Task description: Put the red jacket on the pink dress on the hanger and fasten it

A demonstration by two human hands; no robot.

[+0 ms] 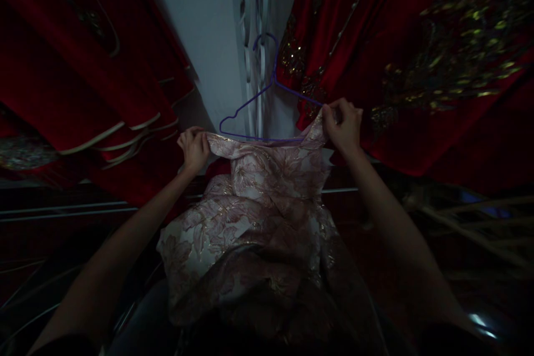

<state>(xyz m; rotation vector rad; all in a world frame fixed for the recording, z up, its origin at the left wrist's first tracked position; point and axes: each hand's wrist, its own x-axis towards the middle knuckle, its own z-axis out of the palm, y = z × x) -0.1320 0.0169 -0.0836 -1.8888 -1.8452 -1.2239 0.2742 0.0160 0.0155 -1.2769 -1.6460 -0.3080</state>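
A pale pink floral dress (271,178) with a metallic sheen is stretched between my hands, its lower part draping toward me into shadow. My left hand (194,147) is closed on the dress's left shoulder strap. At the other shoulder, my right hand (344,125) pinches the fabric beside the end of a purple hanger (250,99). The hanger's right arm runs into the right shoulder of the dress. Its left arm lies bare above the neckline, outside the left strap. The hook points up and is held by nothing that I can make out.
Red garments with gold trim (137,83) hang on the left. More red cloth with gold sequins (459,67) hangs on the right. Between them stands a pale panel (200,22) with a white ornate edge. Slatted bars (479,228) show dimly at lower right.
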